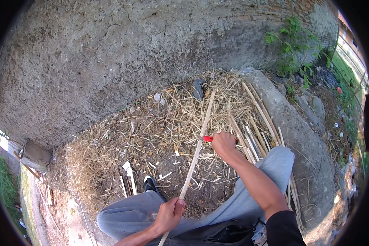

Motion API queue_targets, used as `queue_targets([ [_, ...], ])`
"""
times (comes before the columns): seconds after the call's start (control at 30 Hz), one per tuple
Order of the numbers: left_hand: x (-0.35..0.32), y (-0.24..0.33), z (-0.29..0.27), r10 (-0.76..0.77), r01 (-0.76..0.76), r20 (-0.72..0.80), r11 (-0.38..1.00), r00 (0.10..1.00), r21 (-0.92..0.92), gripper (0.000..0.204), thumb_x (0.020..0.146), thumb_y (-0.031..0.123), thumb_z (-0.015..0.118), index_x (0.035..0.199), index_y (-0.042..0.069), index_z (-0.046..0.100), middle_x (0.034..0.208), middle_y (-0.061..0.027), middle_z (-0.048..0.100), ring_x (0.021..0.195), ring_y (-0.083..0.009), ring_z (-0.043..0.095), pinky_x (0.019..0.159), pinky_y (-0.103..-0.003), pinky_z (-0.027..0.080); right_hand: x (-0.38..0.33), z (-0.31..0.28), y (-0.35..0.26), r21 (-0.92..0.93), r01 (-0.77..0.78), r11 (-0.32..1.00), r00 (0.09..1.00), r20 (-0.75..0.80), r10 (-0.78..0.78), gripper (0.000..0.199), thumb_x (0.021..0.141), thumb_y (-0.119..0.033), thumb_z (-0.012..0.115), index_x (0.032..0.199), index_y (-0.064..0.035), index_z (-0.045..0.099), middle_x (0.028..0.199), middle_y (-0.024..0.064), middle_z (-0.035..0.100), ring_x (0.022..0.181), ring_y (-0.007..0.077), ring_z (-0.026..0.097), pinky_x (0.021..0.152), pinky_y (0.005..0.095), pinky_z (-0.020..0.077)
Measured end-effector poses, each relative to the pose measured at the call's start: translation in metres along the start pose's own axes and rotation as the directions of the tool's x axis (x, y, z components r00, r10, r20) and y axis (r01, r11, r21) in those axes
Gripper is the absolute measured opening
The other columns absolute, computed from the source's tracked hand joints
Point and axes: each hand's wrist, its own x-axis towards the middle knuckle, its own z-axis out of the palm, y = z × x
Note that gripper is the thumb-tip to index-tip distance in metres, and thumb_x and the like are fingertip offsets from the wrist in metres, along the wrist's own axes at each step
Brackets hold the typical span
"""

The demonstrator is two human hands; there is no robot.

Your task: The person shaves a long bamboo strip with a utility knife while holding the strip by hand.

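Observation:
A long, pale bamboo strip (196, 158) slants up from my lap toward the straw in front of me. My left hand (170, 214) is closed round its lower part, just above my lap. Farther up, my right hand (224, 145) grips the red-and-black handle of a knife (208, 139). Its short, greyish blade lies against the strip, across it; the blade's exact edge is too small to make out. My right fingers hide much of the handle. Short pale shavings (207, 167) are strewn on the soil below the strip.
More bamboo strips (258, 110) lie at my right beside a concrete ledge (299, 135). Dry straw (86, 164) covers the ground to the left and ahead. A rough wall (131, 53) rises in front, with a leafy plant (293, 45) at its right.

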Motion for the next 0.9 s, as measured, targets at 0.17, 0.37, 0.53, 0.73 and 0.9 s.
queue_targets([
  [0.17, -0.029, -0.004, -0.003, -0.025, 0.024, -0.022, 0.997, 0.999, -0.069, 0.028, 0.104, 0.019, 0.043, 0.092, -0.002, 0.057, 0.060, -0.0005, 0.051, 0.052, -0.0064, 0.046, 0.049, -0.026, 0.040, 0.007, -0.005, 0.000, 0.084, 0.009, 0.996, 1.000, 0.005, -0.010, 0.020, 0.083, -0.010, 0.056, 0.079, -0.0019, 0.073, 0.079, 0.0224, 0.069, 0.075, 0.0370, 0.071, 0.065, 0.0469, 0.0560],
  [0.37, -0.061, 0.014, -0.009, -0.012, 0.015, -0.082, 0.999, 0.997, 0.043, 0.024, 0.099, 0.020, 0.055, 0.095, -0.003, 0.061, 0.065, -0.0077, 0.058, 0.058, -0.0136, 0.053, 0.054, -0.033, 0.045, 0.007, 0.000, -0.005, 0.114, 0.022, 0.993, 0.999, 0.040, -0.027, 0.019, 0.082, -0.007, 0.056, 0.078, 0.0004, 0.072, 0.078, 0.0234, 0.069, 0.074, 0.0381, 0.070, 0.065, 0.0485, 0.0547],
  [0.53, -0.081, 0.017, -0.010, 0.118, -0.107, -0.140, 0.991, 0.983, 0.085, 0.025, 0.103, 0.020, 0.046, 0.091, 0.000, 0.058, 0.060, -0.0056, 0.054, 0.052, -0.0130, 0.050, 0.048, -0.033, 0.042, 0.006, 0.003, -0.013, 0.120, 0.051, 0.991, 0.998, 0.027, -0.055, 0.019, 0.083, -0.009, 0.056, 0.079, -0.0020, 0.073, 0.079, 0.0221, 0.069, 0.075, 0.0372, 0.070, 0.068, 0.0486, 0.0539],
  [0.73, -0.091, 0.021, -0.015, -0.059, 0.060, -0.085, 0.998, 0.995, 0.008, 0.021, 0.101, 0.017, 0.048, 0.091, 0.002, 0.059, 0.060, -0.0044, 0.053, 0.053, -0.0126, 0.051, 0.049, -0.031, 0.042, 0.008, 0.007, -0.007, 0.105, 0.060, 0.993, 0.998, -0.003, -0.060, 0.019, 0.084, -0.011, 0.056, 0.076, -0.0044, 0.073, 0.077, 0.0189, 0.070, 0.071, 0.0353, 0.071, 0.061, 0.0468, 0.0544],
  [0.9, -0.109, 0.040, -0.025, -0.124, 0.123, -0.039, 0.992, 0.992, -0.015, 0.025, 0.101, 0.019, 0.047, 0.088, 0.002, 0.058, 0.061, -0.0031, 0.053, 0.054, -0.0108, 0.050, 0.050, -0.030, 0.041, 0.014, 0.006, -0.002, 0.116, 0.013, 0.993, 0.999, 0.041, -0.018, 0.018, 0.083, -0.009, 0.057, 0.077, -0.0044, 0.073, 0.076, 0.0187, 0.070, 0.072, 0.0348, 0.071, 0.062, 0.0451, 0.0553],
])
